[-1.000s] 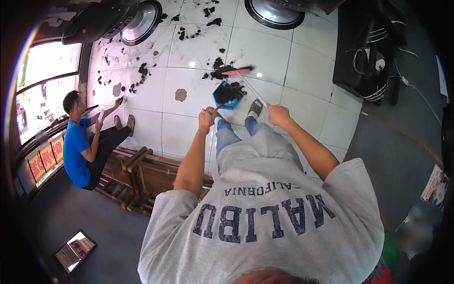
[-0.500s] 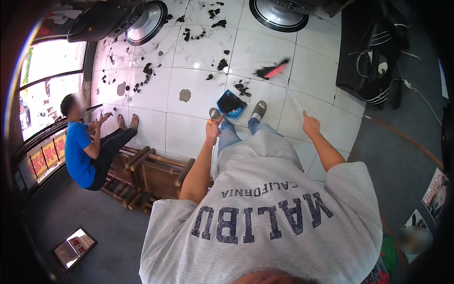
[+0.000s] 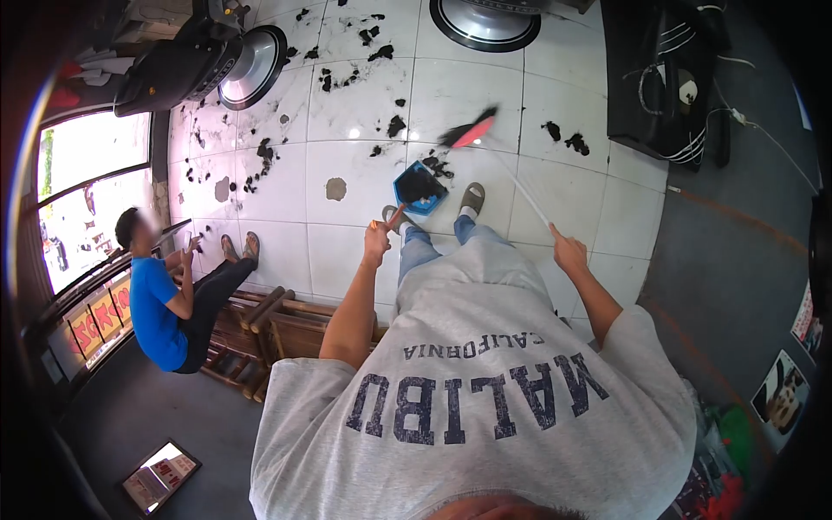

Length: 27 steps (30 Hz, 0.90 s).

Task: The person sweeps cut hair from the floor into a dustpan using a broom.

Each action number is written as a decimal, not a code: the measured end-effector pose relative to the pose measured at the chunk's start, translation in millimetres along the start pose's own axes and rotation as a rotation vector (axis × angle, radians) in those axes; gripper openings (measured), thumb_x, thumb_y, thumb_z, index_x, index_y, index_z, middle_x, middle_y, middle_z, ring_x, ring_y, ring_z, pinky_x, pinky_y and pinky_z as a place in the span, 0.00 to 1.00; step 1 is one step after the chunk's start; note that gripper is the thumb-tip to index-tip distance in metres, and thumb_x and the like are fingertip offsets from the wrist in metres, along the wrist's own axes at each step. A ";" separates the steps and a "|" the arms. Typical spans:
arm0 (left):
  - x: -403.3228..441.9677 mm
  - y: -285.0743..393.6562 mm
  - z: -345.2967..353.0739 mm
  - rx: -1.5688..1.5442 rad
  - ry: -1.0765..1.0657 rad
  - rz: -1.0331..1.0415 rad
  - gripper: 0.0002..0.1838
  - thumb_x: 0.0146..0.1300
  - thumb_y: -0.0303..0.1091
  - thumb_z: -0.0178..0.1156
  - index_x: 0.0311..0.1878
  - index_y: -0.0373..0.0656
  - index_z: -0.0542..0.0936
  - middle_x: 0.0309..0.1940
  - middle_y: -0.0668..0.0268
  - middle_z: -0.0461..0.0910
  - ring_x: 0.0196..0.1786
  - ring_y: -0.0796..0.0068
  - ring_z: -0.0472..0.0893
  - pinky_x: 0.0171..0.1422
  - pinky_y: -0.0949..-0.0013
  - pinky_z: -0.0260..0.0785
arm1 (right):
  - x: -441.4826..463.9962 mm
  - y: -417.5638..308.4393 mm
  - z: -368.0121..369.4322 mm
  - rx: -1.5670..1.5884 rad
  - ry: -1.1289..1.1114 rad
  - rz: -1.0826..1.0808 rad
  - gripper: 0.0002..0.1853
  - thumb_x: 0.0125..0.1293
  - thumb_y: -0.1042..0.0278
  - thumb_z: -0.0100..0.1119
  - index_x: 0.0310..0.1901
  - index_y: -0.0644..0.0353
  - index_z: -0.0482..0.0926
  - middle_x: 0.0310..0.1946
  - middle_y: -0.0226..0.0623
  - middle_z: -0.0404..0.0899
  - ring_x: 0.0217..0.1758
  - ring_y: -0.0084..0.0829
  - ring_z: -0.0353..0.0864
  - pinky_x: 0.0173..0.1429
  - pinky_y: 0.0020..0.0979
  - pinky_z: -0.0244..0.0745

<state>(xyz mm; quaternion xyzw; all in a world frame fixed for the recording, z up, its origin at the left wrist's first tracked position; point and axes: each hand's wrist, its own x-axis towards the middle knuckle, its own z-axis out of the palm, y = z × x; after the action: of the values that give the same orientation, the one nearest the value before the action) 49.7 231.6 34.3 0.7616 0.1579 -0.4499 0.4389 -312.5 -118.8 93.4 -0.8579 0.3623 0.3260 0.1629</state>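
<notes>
My left hand (image 3: pixel 378 243) is closed around the handle of a blue dustpan (image 3: pixel 425 208), which rests on the white tiles by my left foot. A pile of dark hair (image 3: pixel 421 184) lies in the pan. My right hand (image 3: pixel 569 253) grips the pale, thin handle of a broom (image 3: pixel 530 198). Its red head with black bristles (image 3: pixel 472 132) is slightly blurred, just above and to the right of the dustpan. Some loose hair (image 3: pixel 438 166) lies at the pan's upper right edge, near the bristles.
Dark hair clumps (image 3: pixel 266 154) are scattered over the tiles, two (image 3: pixel 566 138) right of the broom. Round chair bases (image 3: pixel 253 68) stand at the top. A seated person in blue (image 3: pixel 156 312) is left, by a bamboo bench (image 3: pixel 238 334). A black cabinet (image 3: pixel 637 113) stands right.
The broom head has moved left, closer to the dustpan. Two hair clumps now show on the tiles right of it. The whole view has shifted slightly; the dustpan stays by my feet.
</notes>
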 end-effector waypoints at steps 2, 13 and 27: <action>0.0 -2.6 -4.8 0.008 0.009 -0.006 0.09 0.61 0.35 0.48 0.39 0.41 0.73 0.23 0.70 0.65 0.19 0.82 0.63 0.20 0.74 0.61 | 21.3 -15.1 -3.4 -0.054 0.004 -0.087 0.31 0.66 0.71 0.49 0.71 0.37 0.63 0.31 0.46 0.82 0.41 0.46 0.83 0.45 0.46 0.76; 1.0 0.1 -0.1 -0.055 -0.039 0.042 0.08 0.61 0.35 0.49 0.38 0.42 0.72 0.20 0.72 0.64 0.18 0.84 0.63 0.20 0.75 0.61 | 49.6 51.2 -0.8 -0.307 -0.044 0.015 0.33 0.64 0.74 0.50 0.71 0.38 0.63 0.31 0.39 0.83 0.37 0.38 0.85 0.41 0.40 0.78; 45.2 30.8 72.2 0.111 -0.126 0.179 0.14 0.62 0.40 0.49 0.38 0.38 0.75 0.24 0.68 0.68 0.21 0.81 0.67 0.21 0.75 0.61 | 73.4 -9.4 5.3 0.511 -0.182 0.270 0.32 0.58 0.72 0.45 0.68 0.53 0.67 0.35 0.51 0.83 0.36 0.44 0.85 0.41 0.43 0.79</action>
<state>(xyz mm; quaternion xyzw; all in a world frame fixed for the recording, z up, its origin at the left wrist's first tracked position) 54.5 148.7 -1.8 0.7660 0.0362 -0.4638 0.4436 -269.4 -147.4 40.2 -0.7003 0.5273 0.3186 0.3605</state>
